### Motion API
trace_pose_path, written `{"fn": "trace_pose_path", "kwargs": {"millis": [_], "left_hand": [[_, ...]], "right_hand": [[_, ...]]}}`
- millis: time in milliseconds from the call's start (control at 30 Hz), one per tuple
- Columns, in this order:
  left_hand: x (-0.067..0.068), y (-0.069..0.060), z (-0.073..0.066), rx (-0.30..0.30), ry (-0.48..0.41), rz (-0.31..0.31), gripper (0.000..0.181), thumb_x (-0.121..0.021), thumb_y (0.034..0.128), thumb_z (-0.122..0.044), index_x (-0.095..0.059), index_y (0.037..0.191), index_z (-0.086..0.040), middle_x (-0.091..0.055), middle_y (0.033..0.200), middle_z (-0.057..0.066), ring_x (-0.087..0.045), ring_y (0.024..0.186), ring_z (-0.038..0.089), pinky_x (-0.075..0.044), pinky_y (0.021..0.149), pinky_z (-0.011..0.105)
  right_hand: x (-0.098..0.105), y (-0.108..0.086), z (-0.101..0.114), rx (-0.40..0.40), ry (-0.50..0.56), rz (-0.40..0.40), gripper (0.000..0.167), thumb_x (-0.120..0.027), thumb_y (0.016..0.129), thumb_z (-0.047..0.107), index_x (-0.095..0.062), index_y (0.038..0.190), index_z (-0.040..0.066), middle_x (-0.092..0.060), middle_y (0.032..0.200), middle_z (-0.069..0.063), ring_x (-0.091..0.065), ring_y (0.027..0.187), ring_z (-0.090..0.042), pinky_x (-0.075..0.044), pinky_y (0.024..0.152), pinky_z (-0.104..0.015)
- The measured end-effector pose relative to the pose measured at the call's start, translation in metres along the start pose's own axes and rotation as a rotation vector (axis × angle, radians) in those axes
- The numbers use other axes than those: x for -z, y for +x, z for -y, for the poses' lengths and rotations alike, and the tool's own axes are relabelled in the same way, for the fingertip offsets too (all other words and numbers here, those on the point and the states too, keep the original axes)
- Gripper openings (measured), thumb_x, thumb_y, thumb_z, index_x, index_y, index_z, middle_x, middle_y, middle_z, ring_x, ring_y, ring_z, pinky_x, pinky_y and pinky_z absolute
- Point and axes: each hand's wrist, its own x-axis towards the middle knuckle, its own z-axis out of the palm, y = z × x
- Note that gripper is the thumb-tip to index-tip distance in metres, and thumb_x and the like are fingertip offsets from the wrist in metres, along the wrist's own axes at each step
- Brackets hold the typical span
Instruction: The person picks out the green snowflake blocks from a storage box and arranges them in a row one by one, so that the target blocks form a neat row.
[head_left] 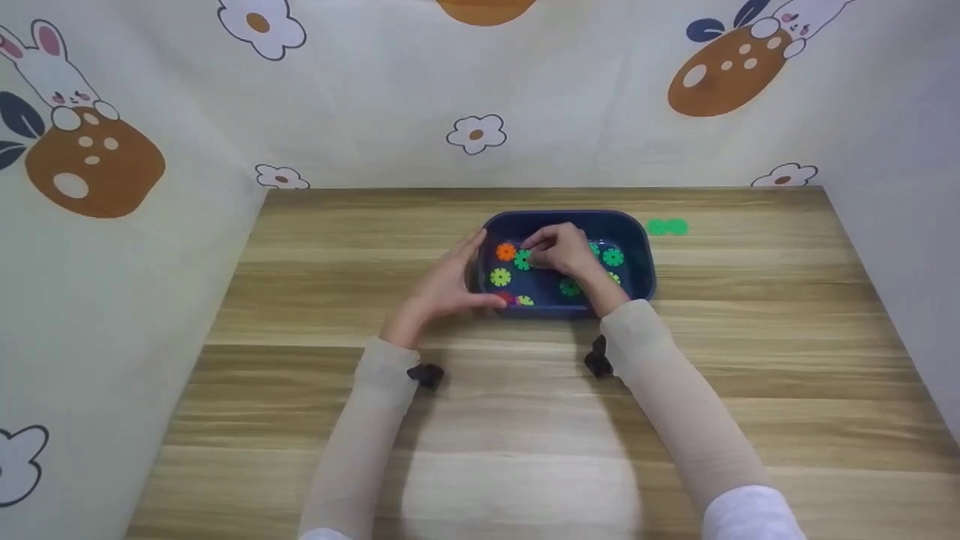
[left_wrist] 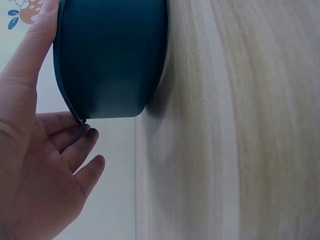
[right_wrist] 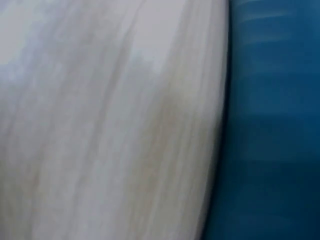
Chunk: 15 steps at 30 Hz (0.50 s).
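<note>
A dark blue plastic tub [head_left: 566, 312] stands on the table with several small notched discs in it. My left hand [head_left: 442, 281] grips its left end, thumb over the near rim and fingers at the far corner; the left wrist view shows this hand [left_wrist: 47, 165] against the tub's wall [left_wrist: 112, 60]. Inside the tub is my right hand [head_left: 562, 250], fingers bent, fingertips at a green disc [head_left: 522, 260]. Whether they pinch it is hidden. Around it lie an orange disc [head_left: 506, 251], a yellow-green disc [head_left: 500, 277] and a green disc [head_left: 613, 256].
Two green discs [head_left: 667, 226] lie side by side on the wooden table [head_left: 750, 315], right of the tub. A patterned cloth [head_left: 375, 97] rises behind the table. The right wrist view is blurred, showing only tabletop and the tub's outer wall [right_wrist: 275, 125].
</note>
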Motion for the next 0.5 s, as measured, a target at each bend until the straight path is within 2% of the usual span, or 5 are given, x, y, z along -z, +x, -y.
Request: {"fn": "trace_pose_path", "kwargs": {"millis": [200,500], "left_hand": [[0.0011,0.0,-0.0001,-0.009,0.028,0.002,0.119,-0.082,0.0726,-0.058,-0.013,0.162,-0.021,-0.012,0.17,0.005,-0.017,0.156,0.027,-0.019,0.126,0.05],[0.0004,0.0,0.0005,-0.006,0.025,0.008,0.117,-0.082,0.0741,-0.056,-0.013,0.162,-0.022,-0.011,0.17,0.005,-0.015,0.156,0.027,-0.018,0.126,0.051]], "right_hand": [[0.0031,-0.0006,0.0031,0.003,-0.011,-0.009,0.018,-0.07,0.086,0.004,-0.079,0.102,0.005,-0.076,0.1,-0.015,-0.061,0.079,-0.011,-0.048,0.073,-0.017],[0.0101,-0.0026,0.0062,-0.07,0.03,0.007,0.017,-0.07,0.09,0.008,-0.078,0.106,0.007,-0.074,0.101,-0.013,-0.063,0.083,-0.016,-0.055,0.078,-0.023]]}}
